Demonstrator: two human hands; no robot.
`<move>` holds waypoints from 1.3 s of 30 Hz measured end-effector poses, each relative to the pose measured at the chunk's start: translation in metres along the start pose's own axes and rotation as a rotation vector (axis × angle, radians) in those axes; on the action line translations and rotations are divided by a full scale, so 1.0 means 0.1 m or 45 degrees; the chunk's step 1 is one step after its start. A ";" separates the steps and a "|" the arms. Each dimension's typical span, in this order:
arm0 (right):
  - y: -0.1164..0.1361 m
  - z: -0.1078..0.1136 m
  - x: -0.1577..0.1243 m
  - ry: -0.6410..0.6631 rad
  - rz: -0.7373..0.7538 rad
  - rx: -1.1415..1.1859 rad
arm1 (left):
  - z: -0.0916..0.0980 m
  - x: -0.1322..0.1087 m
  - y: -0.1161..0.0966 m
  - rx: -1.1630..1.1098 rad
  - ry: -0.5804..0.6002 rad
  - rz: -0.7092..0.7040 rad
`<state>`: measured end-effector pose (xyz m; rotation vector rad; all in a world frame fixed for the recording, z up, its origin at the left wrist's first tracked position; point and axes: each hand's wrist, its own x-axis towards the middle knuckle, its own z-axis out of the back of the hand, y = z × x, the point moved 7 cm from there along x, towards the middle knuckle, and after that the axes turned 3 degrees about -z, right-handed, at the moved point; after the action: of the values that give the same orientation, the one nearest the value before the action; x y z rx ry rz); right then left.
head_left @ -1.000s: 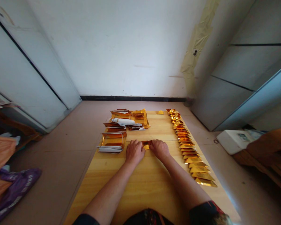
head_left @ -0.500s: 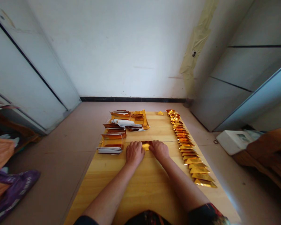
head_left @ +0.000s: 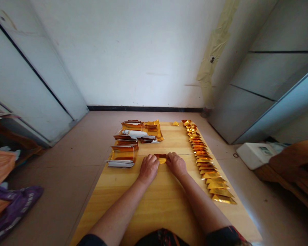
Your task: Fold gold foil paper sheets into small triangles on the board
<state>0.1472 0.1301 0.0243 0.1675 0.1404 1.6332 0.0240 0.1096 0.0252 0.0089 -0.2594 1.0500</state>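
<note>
Between my hands a small piece of gold foil paper [head_left: 162,159] lies near the middle of the wooden table [head_left: 154,201]. My left hand [head_left: 149,168] grips its left end with curled fingers. At the right end, the fingers of my right hand [head_left: 176,164] are closed on the same paper. To the left stand bundles of gold foil paper [head_left: 123,153] with white undersides, some curled and banded. A row of folded gold foil pieces [head_left: 212,175] runs along the table's right edge.
One small gold piece [head_left: 176,123] sits at the table's far edge. A white wall [head_left: 143,68] rises beyond. Grey cabinets [head_left: 251,92] stand at the right, with a white box [head_left: 255,155] nearby. An orange and purple bag [head_left: 17,201] rests at left.
My right hand has shifted slightly to the right and up. More of the foil paper shows between my hands, with a darker band along its far side.
</note>
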 end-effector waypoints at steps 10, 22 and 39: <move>0.13 -0.02 0.02 0.022 0.206 0.129 | 0.03 -0.16 -0.05 -0.037 0.031 -0.106; 0.17 0.00 -0.02 -0.021 -0.121 0.033 | 0.15 -0.23 -0.07 -0.087 -0.006 -0.029; -0.07 -0.03 0.09 0.137 -0.273 0.233 | 0.16 -0.23 -0.07 -0.062 -0.048 -0.013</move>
<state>0.1533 0.1401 0.0203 0.1970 0.3785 1.4147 0.0163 0.0845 0.0362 -0.0136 -0.3191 1.0335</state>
